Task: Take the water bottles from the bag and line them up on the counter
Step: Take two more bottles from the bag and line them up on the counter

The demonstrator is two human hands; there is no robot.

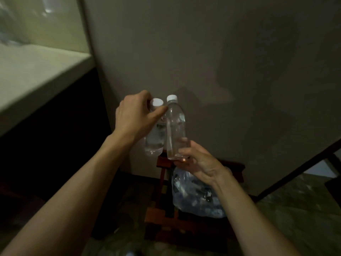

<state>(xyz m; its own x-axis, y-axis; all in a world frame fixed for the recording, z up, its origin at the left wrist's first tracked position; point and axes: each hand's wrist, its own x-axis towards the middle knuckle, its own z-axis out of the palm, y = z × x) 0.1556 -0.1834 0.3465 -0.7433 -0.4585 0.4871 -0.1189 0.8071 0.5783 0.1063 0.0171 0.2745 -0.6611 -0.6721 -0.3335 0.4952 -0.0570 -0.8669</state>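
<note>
Clear plastic: two water bottles (174, 126), one gripped in each hand's fingers (184, 150), above one bag (195, 196).

Two bare forearms, no sleeves, left hand (135, 115) and right hand (200, 160) ungloved, ringless.

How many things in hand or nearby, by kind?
Water bottles held: 2, one in the left hand, bottle; one in the right hand, bottle
White caps: 2
Plastic bags: 1, bag
Total: 5
</note>
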